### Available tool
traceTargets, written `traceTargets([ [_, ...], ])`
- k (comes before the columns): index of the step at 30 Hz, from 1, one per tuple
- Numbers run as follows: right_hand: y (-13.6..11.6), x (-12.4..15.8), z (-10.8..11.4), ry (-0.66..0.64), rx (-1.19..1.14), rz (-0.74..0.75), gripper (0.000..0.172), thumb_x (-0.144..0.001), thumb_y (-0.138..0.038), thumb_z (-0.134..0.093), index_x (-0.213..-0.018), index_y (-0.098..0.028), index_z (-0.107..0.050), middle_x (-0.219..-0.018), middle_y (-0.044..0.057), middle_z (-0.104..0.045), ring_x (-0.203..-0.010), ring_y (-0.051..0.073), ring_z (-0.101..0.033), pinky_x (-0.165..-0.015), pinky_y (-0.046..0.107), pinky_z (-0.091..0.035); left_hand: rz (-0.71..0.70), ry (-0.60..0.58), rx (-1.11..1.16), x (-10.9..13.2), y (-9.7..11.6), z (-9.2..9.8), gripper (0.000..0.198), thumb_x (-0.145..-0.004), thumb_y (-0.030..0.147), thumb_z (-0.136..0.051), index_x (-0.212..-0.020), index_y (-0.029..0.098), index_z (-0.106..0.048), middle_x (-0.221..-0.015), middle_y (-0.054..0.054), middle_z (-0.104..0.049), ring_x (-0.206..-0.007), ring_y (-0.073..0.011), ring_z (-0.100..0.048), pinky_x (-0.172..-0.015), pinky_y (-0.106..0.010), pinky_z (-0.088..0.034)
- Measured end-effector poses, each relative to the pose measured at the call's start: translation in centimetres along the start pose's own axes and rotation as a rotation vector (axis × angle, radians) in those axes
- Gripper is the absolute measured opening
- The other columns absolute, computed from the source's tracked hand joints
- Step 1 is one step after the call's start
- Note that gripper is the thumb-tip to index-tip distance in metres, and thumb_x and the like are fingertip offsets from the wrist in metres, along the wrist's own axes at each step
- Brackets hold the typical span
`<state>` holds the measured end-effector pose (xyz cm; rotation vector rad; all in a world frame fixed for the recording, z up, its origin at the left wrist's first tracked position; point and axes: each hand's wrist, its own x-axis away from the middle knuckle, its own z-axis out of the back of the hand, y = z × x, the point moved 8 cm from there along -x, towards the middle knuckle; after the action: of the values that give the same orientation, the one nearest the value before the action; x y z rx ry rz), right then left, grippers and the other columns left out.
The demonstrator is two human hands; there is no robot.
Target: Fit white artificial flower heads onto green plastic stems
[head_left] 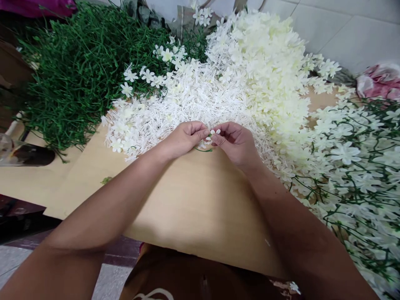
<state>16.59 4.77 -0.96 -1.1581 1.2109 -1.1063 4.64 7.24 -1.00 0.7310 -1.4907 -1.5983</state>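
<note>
A small white artificial flower (pixel 213 134) is pinched between the fingertips of both hands, over the near edge of a white heap. My left hand (pixel 191 135) comes in from the left, thumb and forefinger closed at the flower. Opposite it, my right hand (pixel 236 141) grips the flower's other side with thumb and fingers together. Just below the fingertips shows a short green stem (pixel 203 150); whether it joins the flower I cannot tell. Behind the hands spreads the heap of thin white flower pieces (pixel 200 93).
Green plastic stems (pixel 78 62) are piled at the left back. Cream petals (pixel 268 62) rise behind on the right, with finished-looking flower sprays (pixel 359 179) along the right side. A cup of dark drink (pixel 28 154) is at the left. Brown board (pixel 187 200) covers the work surface.
</note>
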Motion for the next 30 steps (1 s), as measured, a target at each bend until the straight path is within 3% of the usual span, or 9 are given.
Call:
traceTargets([
  [7,0.4,0.0,0.4,0.022,0.076,0.0,0.046,-0.059,-0.058,-0.081,-0.068,-0.019,-0.057,-0.063,-0.003,-0.058,-0.056,0.009,-0.051,-0.053,0.024,-0.044,0.021,0.047,-0.062,-0.3,-0.2,-0.1,0.016,-0.08,0.02,-0.056,-0.065,0.014,-0.054,-0.055,0.005,-0.046,-0.052,-0.0067,-0.038,-0.055,-0.02,-0.032],
  [12,1.1,0.0,0.4,-0.006,0.023,-0.096,0.047,-0.055,-0.057,-0.084,-0.066,-0.018,-0.059,-0.061,-0.003,-0.06,-0.058,0.01,-0.056,-0.059,0.027,-0.049,0.003,0.024,-0.058,-0.4,-0.3,-0.3,0.016,-0.08,0.019,-0.057,-0.066,0.014,-0.055,-0.057,0.005,-0.049,-0.053,-0.0068,-0.04,-0.058,-0.021,-0.035],
  [19,2.1,0.3,-0.3,-0.036,-0.246,-0.201,0.042,-0.053,-0.045,-0.089,-0.066,-0.018,-0.06,-0.068,-0.002,-0.067,-0.065,0.012,-0.066,-0.072,0.034,-0.061,0.013,0.013,-0.019,-0.4,-0.3,-0.7,0.018,-0.081,0.017,-0.052,-0.063,0.014,-0.053,-0.056,0.004,-0.053,-0.053,-0.0067,-0.043,-0.056,-0.02,-0.034],
  [26,2.3,0.1,-0.7,-0.061,-0.326,-0.178,0.038,-0.051,-0.039,-0.091,-0.063,-0.018,-0.061,-0.074,-0.003,-0.069,-0.065,0.011,-0.067,-0.071,0.032,-0.061,0.011,0.02,0.058,-0.2,-0.4,-1.1,0.021,-0.078,0.021,-0.059,-0.06,0.015,-0.051,-0.05,0.006,-0.046,-0.049,-0.0058,-0.038,-0.052,-0.02,-0.031],
  [30,2.4,0.1,-0.7,-0.072,-0.289,-0.166,0.036,-0.052,-0.039,-0.09,-0.063,-0.018,-0.062,-0.075,-0.002,-0.069,-0.066,0.011,-0.066,-0.068,0.029,-0.059,0.017,0.045,0.048,-0.1,-0.4,-1.1,0.023,-0.082,0.015,-0.052,-0.058,0.015,-0.049,-0.049,0.006,-0.044,-0.049,-0.0057,-0.037,-0.052,-0.02,-0.03],
])
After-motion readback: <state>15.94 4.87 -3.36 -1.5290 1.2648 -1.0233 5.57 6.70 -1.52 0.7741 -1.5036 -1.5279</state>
